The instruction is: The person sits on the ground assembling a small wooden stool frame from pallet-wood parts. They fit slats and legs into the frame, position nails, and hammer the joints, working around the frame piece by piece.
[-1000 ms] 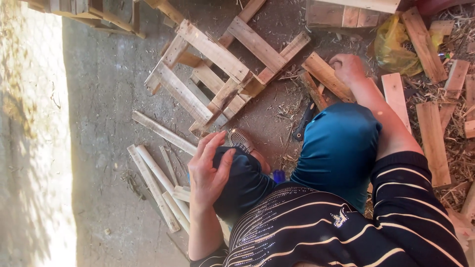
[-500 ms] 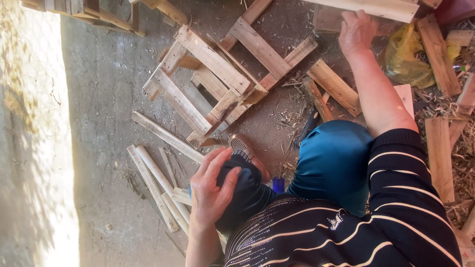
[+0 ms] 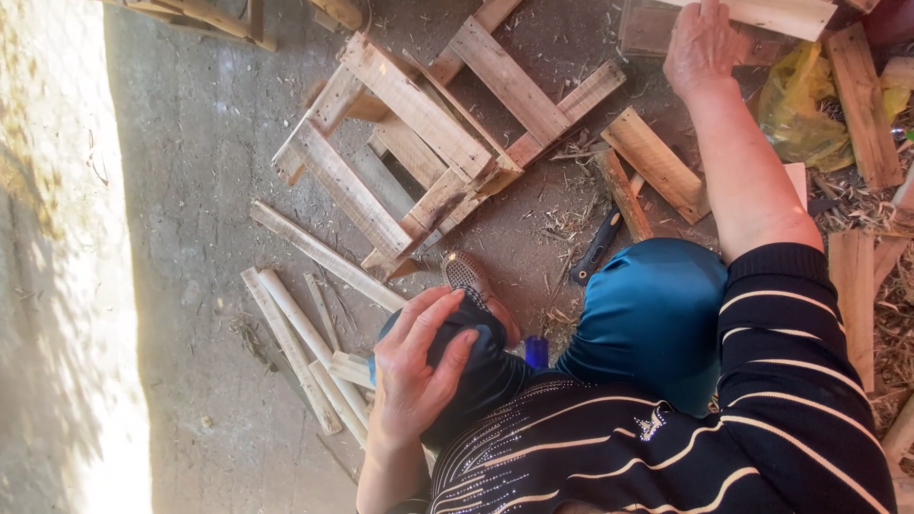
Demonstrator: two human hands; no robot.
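Reaching farther, right hand (image 3: 703, 43) now grasps plank (image 3: 771, 14); left hand (image 3: 414, 366) rests released on knee (image 3: 476, 366).

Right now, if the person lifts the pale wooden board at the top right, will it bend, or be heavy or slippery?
The pale board looks thick and sawn, so it should probably stay stiff. The right hand rests on its end alone, so it may tip when lifted. Its rough, dry face likely grips well but could give splinters.

Black striped sleeve (image 3: 800, 381), teal trousers (image 3: 657, 314)
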